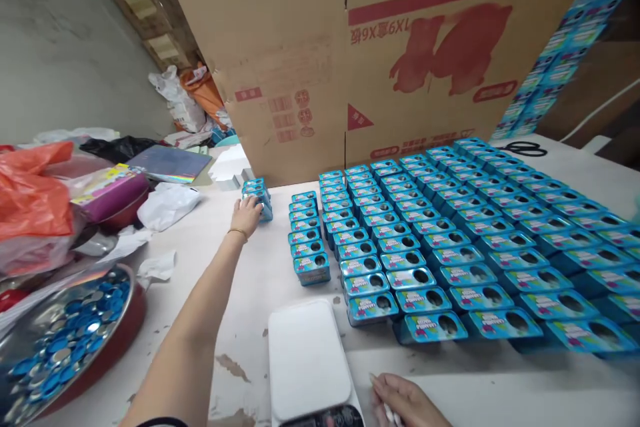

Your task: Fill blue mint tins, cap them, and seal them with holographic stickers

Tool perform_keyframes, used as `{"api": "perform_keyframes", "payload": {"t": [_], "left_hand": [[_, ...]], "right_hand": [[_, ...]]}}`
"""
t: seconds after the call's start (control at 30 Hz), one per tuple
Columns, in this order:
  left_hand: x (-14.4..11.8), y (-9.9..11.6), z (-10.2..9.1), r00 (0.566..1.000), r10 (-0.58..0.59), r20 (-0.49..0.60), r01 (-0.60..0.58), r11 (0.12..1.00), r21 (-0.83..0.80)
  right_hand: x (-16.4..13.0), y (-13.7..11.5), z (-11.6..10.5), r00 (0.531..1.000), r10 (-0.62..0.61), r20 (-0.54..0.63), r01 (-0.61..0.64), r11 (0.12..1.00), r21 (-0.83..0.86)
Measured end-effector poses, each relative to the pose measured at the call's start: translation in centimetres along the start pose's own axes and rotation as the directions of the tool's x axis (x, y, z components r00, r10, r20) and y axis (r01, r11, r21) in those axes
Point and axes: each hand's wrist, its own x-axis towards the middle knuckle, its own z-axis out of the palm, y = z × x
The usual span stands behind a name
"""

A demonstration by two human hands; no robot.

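Observation:
My left hand [247, 215] reaches forward, its fingers closed over the nearest blue tin [267, 212] of a short row by the cardboard. My right hand [407, 403] is at the bottom edge, fingers curled around small white pieces [392, 415]; what they are exactly I cannot make out. Beside it lies a white digital scale [309, 353], its plate bare and its display partly cut off. To the right stand many rows of blue printed tins [405, 260], each with a dark oval opening in its top. A shorter row of tins [311, 267] is nearest the scale.
A metal bowl [134, 310] of blue round lids [65, 347] sits at left. Behind it are plastic bags [35, 200] and a purple box [113, 193]. A large cardboard box [300, 80] walls off the back. Black scissors [525, 148] lie at far right.

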Motion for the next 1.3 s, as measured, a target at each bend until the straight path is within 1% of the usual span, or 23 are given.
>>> {"api": "perform_keyframes", "payload": {"t": [0.03, 0.1, 0.17, 0.23, 0.27, 0.33, 0.37, 0.43, 0.5, 0.53, 0.6, 0.63, 0.67, 0.73, 0.8, 0.87, 0.9, 0.93, 1.0, 1.07, 1.17, 1.23, 1.3], "left_hand": [[-0.8, 0.0, -0.7, 0.999, 0.031, 0.033, -0.031, 0.999, 0.010], [-3.2, 0.2, -2.9, 0.994, 0.064, 0.088, -0.066, 0.998, 0.017], [-6.4, 0.6, -5.9, 0.986, 0.125, 0.109, -0.125, 0.992, -0.004], [-10.3, 1.8, -9.1, 0.970, 0.223, 0.097, -0.218, 0.974, -0.053], [-12.4, 2.7, -10.7, 0.956, 0.278, 0.091, -0.269, 0.958, -0.100], [-16.3, 5.3, -13.1, 0.938, 0.326, 0.120, -0.300, 0.934, -0.193], [-18.0, 6.8, -13.9, 0.924, 0.350, 0.153, -0.310, 0.921, -0.234], [-20.6, 9.9, -14.6, 0.893, 0.401, 0.206, -0.338, 0.898, -0.282], [-21.9, 12.4, -14.4, 0.863, 0.449, 0.232, -0.381, 0.879, -0.286], [-22.2, 13.3, -14.2, 0.854, 0.462, 0.238, -0.397, 0.876, -0.275], [-22.3, 14.3, -13.9, 0.851, 0.470, 0.234, -0.413, 0.875, -0.254], [-22.4, 14.6, -13.9, 0.857, 0.471, 0.210, -0.420, 0.874, -0.246], [-22.6, 14.9, -14.0, 0.867, 0.471, 0.161, -0.429, 0.871, -0.239], [-23.5, 15.6, -14.4, 0.883, 0.470, 0.004, -0.455, 0.856, -0.244], [-25.5, 17.1, -14.3, 0.865, 0.481, -0.147, -0.502, 0.811, -0.300], [-27.9, 19.5, -13.5, 0.833, 0.513, -0.209, -0.550, 0.725, -0.415], [-29.2, 21.0, -12.8, 0.822, 0.530, -0.209, -0.559, 0.677, -0.479], [-30.3, 22.4, -12.0, 0.822, 0.533, -0.202, -0.550, 0.650, -0.524], [-31.9, 25.0, -10.1, 0.849, 0.488, -0.204, -0.507, 0.643, -0.574], [-32.6, 26.7, -8.6, 0.881, 0.416, -0.224, -0.462, 0.657, -0.595], [-32.5, 27.6, -7.5, 0.902, 0.358, -0.242, -0.429, 0.676, -0.599], [-32.3, 27.6, -7.3, 0.900, 0.377, -0.220, -0.430, 0.684, -0.589], [-32.1, 27.5, -7.4, 0.891, 0.420, -0.174, -0.437, 0.684, -0.585]], "right_hand": [[-0.6, -0.4, 0.4, 1.000, 0.009, -0.016, -0.008, 0.999, 0.050], [-1.9, -1.3, 0.9, 0.999, 0.014, -0.045, -0.007, 0.987, 0.160], [-3.3, -2.2, 1.2, 0.999, 0.033, -0.032, -0.024, 0.966, 0.256], [-4.4, -2.7, 1.1, 0.999, 0.050, -0.022, -0.040, 0.945, 0.323], [-4.8, -2.8, 0.9, 0.998, 0.058, -0.027, -0.045, 0.937, 0.346], [-5.6, -2.7, 0.6, 0.996, 0.071, -0.047, -0.049, 0.929, 0.368], [-6.0, -2.5, 0.5, 0.995, 0.077, -0.059, -0.050, 0.928, 0.370], [-6.8, -2.1, 0.4, 0.994, 0.085, -0.073, -0.053, 0.930, 0.364], [-7.6, -1.8, 0.4, 0.994, 0.089, -0.069, -0.057, 0.928, 0.368], [-8.0, -1.8, 0.5, 0.994, 0.090, -0.060, -0.061, 0.925, 0.376], [-8.8, -1.7, 0.6, 0.995, 0.092, -0.032, -0.071, 0.912, 0.404], [-9.1, -1.6, 0.7, 0.996, 0.093, -0.013, -0.079, 0.902, 0.424], [-9.4, -1.6, 0.7, 0.996, 0.094, 0.009, -0.088, 0.889, 0.449], [-9.8, -1.6, 0.9, 0.995, 0.086, 0.056, -0.102, 0.853, 0.511], [-10.0, -1.4, 1.0, 0.993, 0.052, 0.102, -0.101, 0.810, 0.578], [-10.0, -1.2, 1.1, 0.990, -0.010, 0.139, -0.080, 0.774, 0.628], [-10.0, -1.1, 1.1, 0.987, -0.044, 0.151, -0.064, 0.764, 0.643], [-10.0, -0.9, 1.1, 0.985, -0.076, 0.156, -0.045, 0.758, 0.651], [-10.0, -0.6, 1.1, 0.984, -0.116, 0.136, -0.002, 0.757, 0.654], [-10.0, -0.3, 1.0, 0.988, -0.127, 0.091, 0.038, 0.760, 0.649], [-10.0, -0.1, 0.9, 0.990, -0.130, 0.047, 0.069, 0.758, 0.649], [-10.1, 0.0, 0.9, 0.992, -0.124, 0.037, 0.069, 0.752, 0.655], [-10.1, 0.1, 0.9, 0.994, -0.103, 0.034, 0.055, 0.749, 0.661]]}}
